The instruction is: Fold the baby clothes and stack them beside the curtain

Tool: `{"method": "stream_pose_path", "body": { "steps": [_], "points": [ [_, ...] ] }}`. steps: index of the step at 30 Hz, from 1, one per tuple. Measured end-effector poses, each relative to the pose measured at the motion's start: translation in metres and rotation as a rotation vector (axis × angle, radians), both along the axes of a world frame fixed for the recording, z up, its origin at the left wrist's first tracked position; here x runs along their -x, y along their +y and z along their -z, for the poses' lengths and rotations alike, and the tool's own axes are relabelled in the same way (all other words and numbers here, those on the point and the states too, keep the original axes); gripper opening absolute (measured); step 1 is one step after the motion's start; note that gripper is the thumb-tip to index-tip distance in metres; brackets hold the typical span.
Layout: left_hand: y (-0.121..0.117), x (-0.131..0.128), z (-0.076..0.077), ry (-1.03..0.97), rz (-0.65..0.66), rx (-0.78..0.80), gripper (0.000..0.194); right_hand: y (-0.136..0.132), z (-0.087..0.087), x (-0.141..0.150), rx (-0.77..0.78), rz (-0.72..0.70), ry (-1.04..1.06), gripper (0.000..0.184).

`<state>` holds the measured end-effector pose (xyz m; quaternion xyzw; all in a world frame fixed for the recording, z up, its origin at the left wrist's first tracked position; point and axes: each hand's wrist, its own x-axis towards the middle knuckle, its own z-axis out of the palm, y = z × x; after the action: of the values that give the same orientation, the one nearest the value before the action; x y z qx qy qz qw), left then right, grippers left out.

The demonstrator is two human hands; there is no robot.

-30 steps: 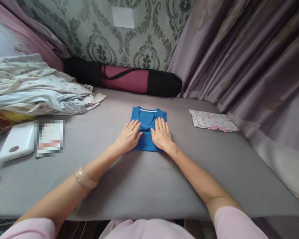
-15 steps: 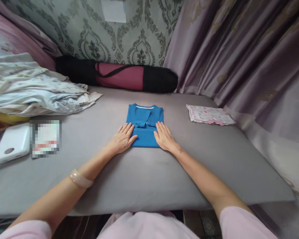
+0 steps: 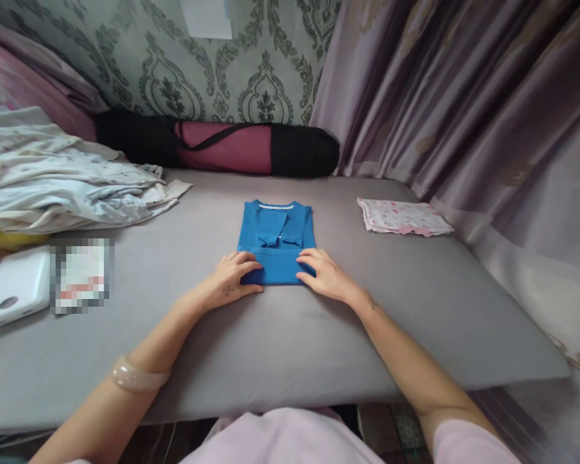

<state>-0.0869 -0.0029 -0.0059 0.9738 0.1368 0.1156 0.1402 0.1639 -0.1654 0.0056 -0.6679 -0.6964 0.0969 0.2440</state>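
Note:
A blue long-sleeved shirt (image 3: 278,265) lies in front of me, its bottom part turned up in a flat band and its sleeves tucked across the middle. Its neckline with a white strip faces away from me. At the lower left corner, my left hand (image 3: 229,277) rests with bent fingers on the shirt and the thumb apart, by the bottom edge. My right hand (image 3: 329,276) touches the lower right side, fingers slightly curled and thumb spread from them. Neither hand visibly pinches the cloth.
A folded pink-and-white patterned cloth (image 3: 403,217) lies to the right. Crumpled pale fabric (image 3: 62,177) is heaped at left, near a white device (image 3: 19,287) and a blurred packet (image 3: 82,276). A long black-and-maroon bag (image 3: 222,148) lies along the wall. Curtains (image 3: 444,96) hang at right.
Both hands have drawn back toward me, from lying flat on the shirt's sides to its lower corners, with fingers now bent. The view has shifted slightly.

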Motion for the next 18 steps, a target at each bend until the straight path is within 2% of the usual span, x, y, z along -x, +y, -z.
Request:
{"method": "stream_pose_path", "body": {
  "steps": [4, 8, 10, 14, 18],
  "points": [
    [-0.004, 0.003, 0.003, -0.074, 0.031, -0.113, 0.031, -0.011, -0.002, 0.012, 0.047, 0.011, -0.054, 0.047],
    [-0.009, 0.005, 0.003, -0.13, 0.094, -0.192, 0.024, -0.017, 0.0, 0.014, 0.061, 0.023, -0.116, 0.04],
    [-0.011, 0.004, 0.001, -0.182, 0.087, -0.178, 0.022, -0.019, 0.001, 0.015, 0.042, 0.025, -0.155, 0.039],
    [-0.013, 0.001, -0.003, -0.272, -0.013, -0.05, 0.021, -0.02, 0.005, 0.018, 0.009, 0.011, -0.193, 0.051],
    [-0.009, 0.003, 0.0, -0.211, -0.012, -0.015, 0.024, -0.017, 0.009, 0.013, 0.007, 0.027, -0.218, 0.057]
  ]
}}
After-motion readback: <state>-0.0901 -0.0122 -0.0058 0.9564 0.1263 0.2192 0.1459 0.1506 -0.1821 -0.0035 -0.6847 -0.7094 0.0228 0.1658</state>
